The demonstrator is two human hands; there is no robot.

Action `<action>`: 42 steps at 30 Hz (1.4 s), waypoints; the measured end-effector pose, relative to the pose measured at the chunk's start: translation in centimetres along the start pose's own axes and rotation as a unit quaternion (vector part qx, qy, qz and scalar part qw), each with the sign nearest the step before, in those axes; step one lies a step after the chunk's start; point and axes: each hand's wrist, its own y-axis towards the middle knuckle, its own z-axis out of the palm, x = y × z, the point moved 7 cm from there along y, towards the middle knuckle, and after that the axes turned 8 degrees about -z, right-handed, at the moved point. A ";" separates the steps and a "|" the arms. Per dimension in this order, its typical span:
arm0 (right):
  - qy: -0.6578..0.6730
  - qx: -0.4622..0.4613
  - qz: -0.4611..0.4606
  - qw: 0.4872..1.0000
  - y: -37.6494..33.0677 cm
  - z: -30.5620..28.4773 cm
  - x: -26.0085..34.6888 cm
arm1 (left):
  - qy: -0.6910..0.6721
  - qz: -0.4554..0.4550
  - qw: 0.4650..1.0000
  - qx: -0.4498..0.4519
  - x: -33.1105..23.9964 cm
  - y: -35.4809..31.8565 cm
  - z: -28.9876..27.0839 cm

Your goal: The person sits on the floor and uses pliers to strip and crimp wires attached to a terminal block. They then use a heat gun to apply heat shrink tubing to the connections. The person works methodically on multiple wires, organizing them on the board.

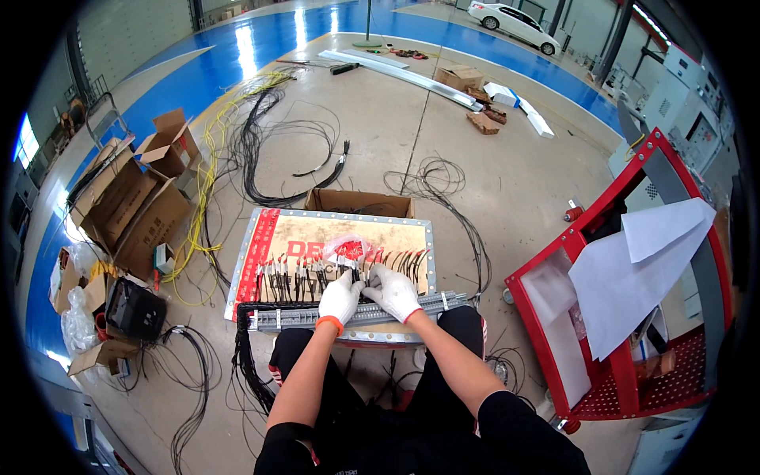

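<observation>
In white work gloves, my left hand (340, 298) and my right hand (393, 292) meet over a grey terminal strip (291, 318). The fingers of both are closed around the ends of black wires (355, 275) that rise from the strip. A row of other black wires (299, 282) with pale sleeves and red tips stands along it, to both sides of my hands. Just beyond lies a clear plastic bag (348, 248) of small red pieces. All this rests on a printed board (265, 229) with a metal edge. A black wire bundle (242, 348) bends down at the strip's left end.
A red rack (566, 348) with white sheets (633, 269) stands at right. Cardboard boxes (131, 210) and a black case (136, 309) are at left. Black cables (252, 158) and yellow cable (207, 158) lie on the floor. Metal channels (404, 77) and a white car (514, 25) are farther off.
</observation>
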 end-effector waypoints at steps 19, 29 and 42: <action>0.183 -0.092 -0.067 0.977 2.9 -2.9 2.0 | 0.001 -0.003 0.998 0.055 0.7 0.6 0.8; -0.160 0.039 0.003 0.986 -0.5 -2.0 0.4 | -0.082 -0.091 0.989 0.080 0.0 0.4 0.9; -0.204 0.145 -0.031 0.968 0.7 -0.4 0.8 | -0.012 -0.041 0.986 0.161 -1.2 0.9 1.3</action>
